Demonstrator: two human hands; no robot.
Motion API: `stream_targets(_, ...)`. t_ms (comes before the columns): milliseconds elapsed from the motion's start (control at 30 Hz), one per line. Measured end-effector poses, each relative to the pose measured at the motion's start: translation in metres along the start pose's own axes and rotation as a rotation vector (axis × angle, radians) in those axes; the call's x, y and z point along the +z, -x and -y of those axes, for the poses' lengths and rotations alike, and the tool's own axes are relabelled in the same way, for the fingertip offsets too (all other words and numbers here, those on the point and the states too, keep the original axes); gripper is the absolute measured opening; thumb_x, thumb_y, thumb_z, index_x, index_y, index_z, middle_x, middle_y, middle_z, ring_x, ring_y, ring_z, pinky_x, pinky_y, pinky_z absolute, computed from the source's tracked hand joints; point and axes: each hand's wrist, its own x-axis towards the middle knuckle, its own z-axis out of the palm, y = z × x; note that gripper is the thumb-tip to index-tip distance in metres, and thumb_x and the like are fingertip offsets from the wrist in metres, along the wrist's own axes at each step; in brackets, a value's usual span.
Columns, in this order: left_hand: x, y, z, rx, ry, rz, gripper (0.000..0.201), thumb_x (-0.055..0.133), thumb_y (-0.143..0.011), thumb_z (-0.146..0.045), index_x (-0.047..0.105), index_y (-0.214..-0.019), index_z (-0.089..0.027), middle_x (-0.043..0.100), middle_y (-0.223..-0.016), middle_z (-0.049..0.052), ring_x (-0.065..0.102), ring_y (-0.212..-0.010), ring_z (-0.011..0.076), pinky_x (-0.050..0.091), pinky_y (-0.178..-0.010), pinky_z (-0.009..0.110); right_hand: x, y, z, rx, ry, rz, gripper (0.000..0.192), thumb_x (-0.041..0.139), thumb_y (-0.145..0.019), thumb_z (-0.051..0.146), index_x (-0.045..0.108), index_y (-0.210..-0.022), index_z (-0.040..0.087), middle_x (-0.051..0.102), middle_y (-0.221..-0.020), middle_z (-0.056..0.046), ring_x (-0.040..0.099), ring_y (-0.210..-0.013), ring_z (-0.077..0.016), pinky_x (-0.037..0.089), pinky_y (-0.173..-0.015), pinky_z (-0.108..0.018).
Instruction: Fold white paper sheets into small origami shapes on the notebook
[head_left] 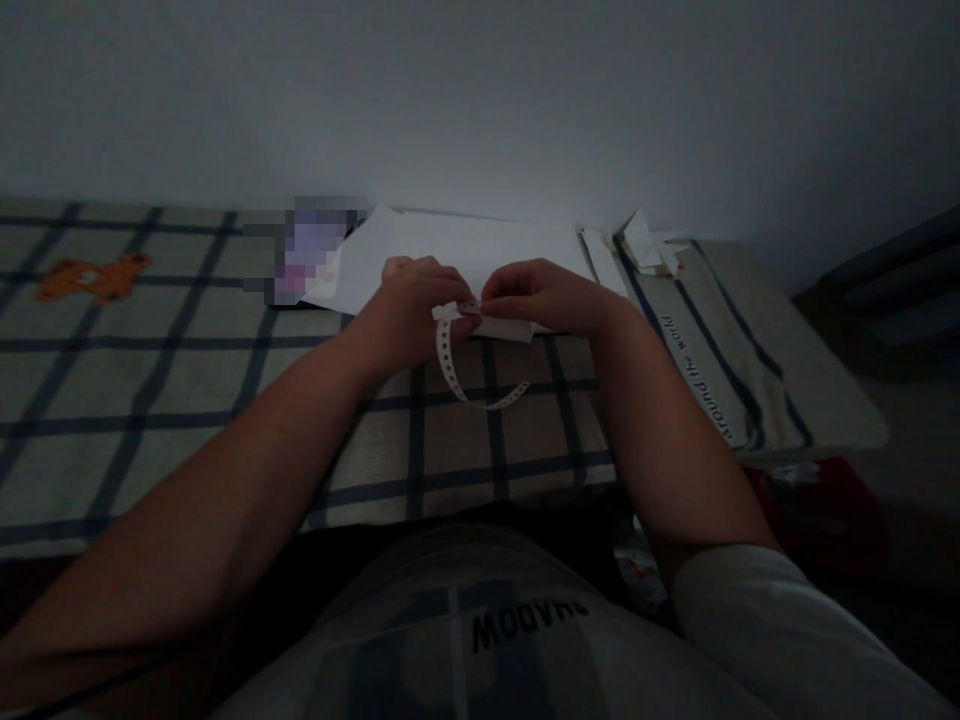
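Between my two hands is a narrow white paper strip (448, 362) with a row of dark holes, its free end curling down in a loop over the tablecloth. My left hand (412, 305) is closed on the strip near its upper end, thumb against fingers. My right hand (551, 292) pinches the same strip from the other side, fingertips almost meeting the left ones. A small folded white paper piece (508, 328) shows just under the right fingers. Behind both hands lie white paper sheets (480, 240). The fingertips partly hide the strip's upper end.
A checked cloth (315, 375) covers the table, which stands against a pale wall (480, 100). At left lies an orange bear-shaped piece (94, 278); a blurred purple item (315, 250) is beside the sheets. Crumpled paper scraps (649, 245) sit at right. A red container (821, 510) stands below the table edge.
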Motion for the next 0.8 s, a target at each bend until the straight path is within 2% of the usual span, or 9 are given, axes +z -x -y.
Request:
stream_targets(367, 0.0000, -0.0025, 0.0028, -0.008, 0.048, 0.042, 0.024, 0.060, -0.088, -0.038, 0.075, -0.091, -0.020, 0.077, -0.095, 0.006, 0.067, -0.093, 0.0243, 0.044, -0.091, 0.041, -0.0005, 0.0030, 0.0013, 0.057, 0.001, -0.017, 0.030, 0.068, -0.090, 0.046, 0.070, -0.092, 0.017, 0.064, -0.078, -0.001, 0.049, -0.071, -0.0128, 0.036, -0.062, -0.028)
stream_targets(600, 0.0027, -0.0010, 0.0057, -0.045, 0.142, 0.003, 0.025, 0.061, -0.087, -0.041, 0.076, -0.088, -0.022, 0.075, -0.087, 0.005, 0.067, -0.083, 0.0211, 0.049, -0.081, 0.036, -0.0009, 0.0028, -0.0018, 0.058, 0.009, -0.013, 0.029, 0.067, -0.090, 0.047, 0.070, -0.094, 0.018, 0.064, -0.079, -0.001, 0.049, -0.071, -0.0132, 0.035, -0.061, -0.027)
stream_targets(800, 0.0013, -0.0002, 0.0031, -0.034, 0.186, 0.008, 0.023, 0.060, -0.086, -0.040, 0.074, -0.083, -0.022, 0.075, -0.086, 0.005, 0.067, -0.087, 0.0220, 0.050, -0.084, 0.038, -0.0011, 0.0032, -0.0002, 0.058, 0.001, 0.005, 0.029, 0.069, -0.089, 0.046, 0.070, -0.094, 0.018, 0.064, -0.079, -0.001, 0.050, -0.072, -0.0136, 0.037, -0.062, -0.028)
